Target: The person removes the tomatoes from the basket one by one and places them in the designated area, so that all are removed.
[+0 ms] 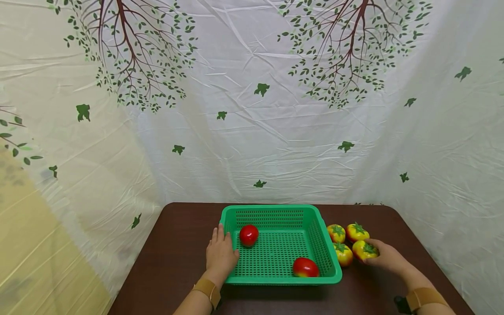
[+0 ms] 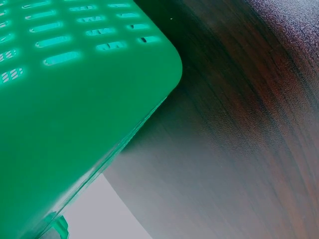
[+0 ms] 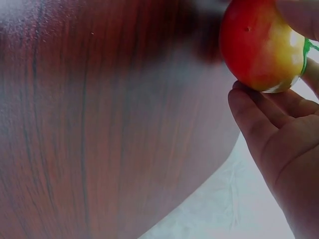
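My left hand (image 1: pixel 222 255) lies along the left rim of a green plastic basket (image 1: pixel 275 280), fingers fairly straight and thumb over the inner side. In the left wrist view the basket's slotted wall (image 2: pixel 89 94) fills the left part, and the hand is out of sight. With thumb and fingers, my right hand (image 1: pixel 387 259) grips a red-and-yellow persimmon (image 1: pixel 363 250) with a green leafy top, right of the basket. The right wrist view shows this persimmon (image 3: pixel 259 47) between thumb and fingers. Inside the basket sit two red fruits, one back left (image 1: pixel 249 235), another front right (image 1: pixel 305 267).
Three more persimmons cluster by the basket's right side: back left (image 1: pixel 336 233), back right (image 1: pixel 357 232) and front (image 1: pixel 344 255). Everything stands on a dark brown table (image 1: pixel 177 245) with rounded far corners. A white leaf-printed curtain (image 1: pixel 256 140) hangs behind it.
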`<state>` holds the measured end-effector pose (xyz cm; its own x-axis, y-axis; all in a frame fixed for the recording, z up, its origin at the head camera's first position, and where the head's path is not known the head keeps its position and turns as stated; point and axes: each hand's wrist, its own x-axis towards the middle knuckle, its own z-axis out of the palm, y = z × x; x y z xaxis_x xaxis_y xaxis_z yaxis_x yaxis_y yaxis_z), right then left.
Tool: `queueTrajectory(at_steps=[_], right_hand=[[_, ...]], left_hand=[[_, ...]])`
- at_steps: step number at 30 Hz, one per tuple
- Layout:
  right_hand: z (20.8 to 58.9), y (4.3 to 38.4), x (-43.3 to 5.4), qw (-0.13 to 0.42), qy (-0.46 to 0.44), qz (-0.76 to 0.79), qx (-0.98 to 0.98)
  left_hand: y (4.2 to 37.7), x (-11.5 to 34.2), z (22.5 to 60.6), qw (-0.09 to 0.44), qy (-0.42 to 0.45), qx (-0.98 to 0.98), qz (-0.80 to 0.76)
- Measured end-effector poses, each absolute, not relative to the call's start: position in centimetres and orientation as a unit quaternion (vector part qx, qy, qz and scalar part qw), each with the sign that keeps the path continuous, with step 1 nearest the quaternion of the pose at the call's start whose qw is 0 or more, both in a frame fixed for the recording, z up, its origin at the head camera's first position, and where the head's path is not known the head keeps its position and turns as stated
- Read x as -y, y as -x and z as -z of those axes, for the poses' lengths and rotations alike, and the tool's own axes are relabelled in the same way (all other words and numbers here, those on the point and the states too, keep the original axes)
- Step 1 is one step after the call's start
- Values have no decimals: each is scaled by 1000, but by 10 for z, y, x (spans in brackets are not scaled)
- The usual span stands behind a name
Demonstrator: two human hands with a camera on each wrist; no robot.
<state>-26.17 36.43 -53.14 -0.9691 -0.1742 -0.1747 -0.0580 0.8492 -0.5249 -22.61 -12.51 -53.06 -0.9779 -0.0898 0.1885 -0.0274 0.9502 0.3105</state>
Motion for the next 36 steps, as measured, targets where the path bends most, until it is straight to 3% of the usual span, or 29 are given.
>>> queueTrajectory(at_steps=[15, 36], right_hand=[[541, 264, -360, 72, 71, 253, -962], [553, 264, -357, 79, 63, 268, -958]], left_hand=[[224, 125, 531, 105, -29, 982, 157], [227, 126, 534, 106, -30, 981, 160]])
